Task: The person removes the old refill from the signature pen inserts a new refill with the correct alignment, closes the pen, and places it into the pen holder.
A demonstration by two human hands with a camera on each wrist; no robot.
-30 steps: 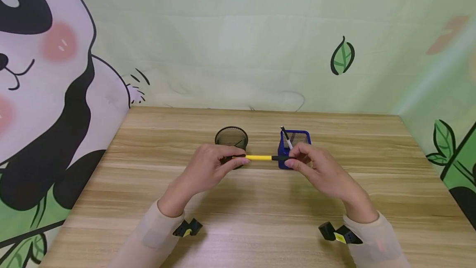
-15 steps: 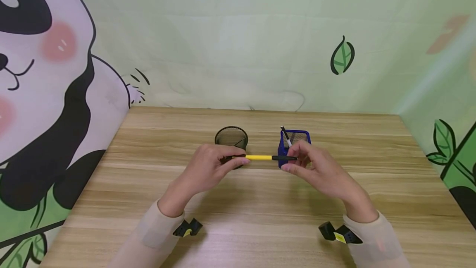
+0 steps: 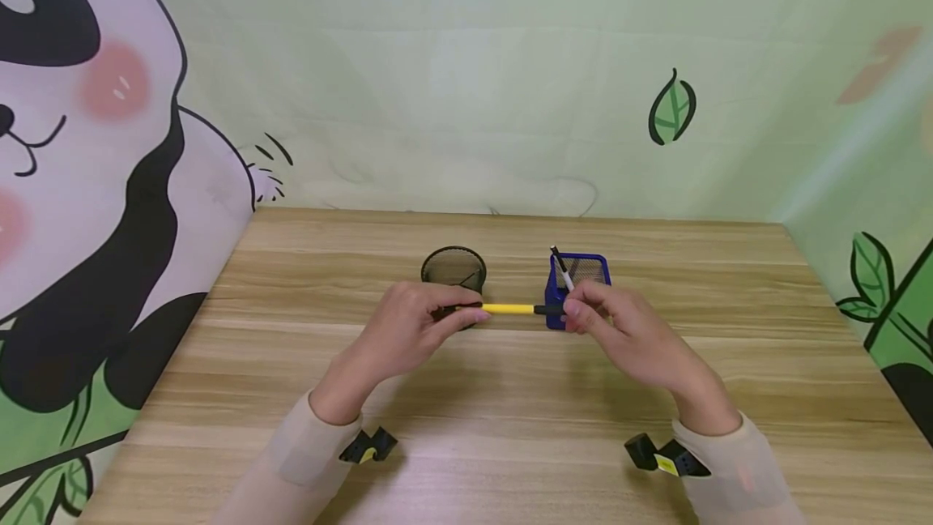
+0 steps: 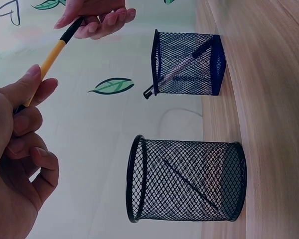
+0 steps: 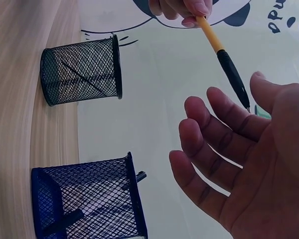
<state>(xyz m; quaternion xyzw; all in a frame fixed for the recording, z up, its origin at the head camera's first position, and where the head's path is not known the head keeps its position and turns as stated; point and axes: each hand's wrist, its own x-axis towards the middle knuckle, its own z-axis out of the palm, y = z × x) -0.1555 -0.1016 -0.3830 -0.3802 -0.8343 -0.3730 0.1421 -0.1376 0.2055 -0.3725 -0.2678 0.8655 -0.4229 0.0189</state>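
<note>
A yellow ballpoint pen [image 3: 508, 309] with a black grip section lies level between my two hands, above the table. My left hand [image 3: 408, 326] pinches its rear end between thumb and forefinger. The other left fingers curl loosely, as the left wrist view shows. My right hand [image 3: 627, 330] is around the black tip end [image 5: 233, 74]. In the right wrist view its thumb stands apart from the loosely bent fingers, and the bare metal point [image 5: 248, 110] sits at the forefinger, not pinched.
Behind the left hand stands a round black mesh pen holder [image 4: 187, 181], with a thin dark line showing through its mesh. A square blue mesh pen holder [image 5: 89, 199] stands behind the right hand, holding a white pen [image 3: 563, 268] with black ends. Both are on the wooden table [image 3: 510, 444].
The right thumb moved off the pen's tip half a second ago, baring it, and now overlaps the tip again in the head view. The left hand and the pen have stayed put.
</note>
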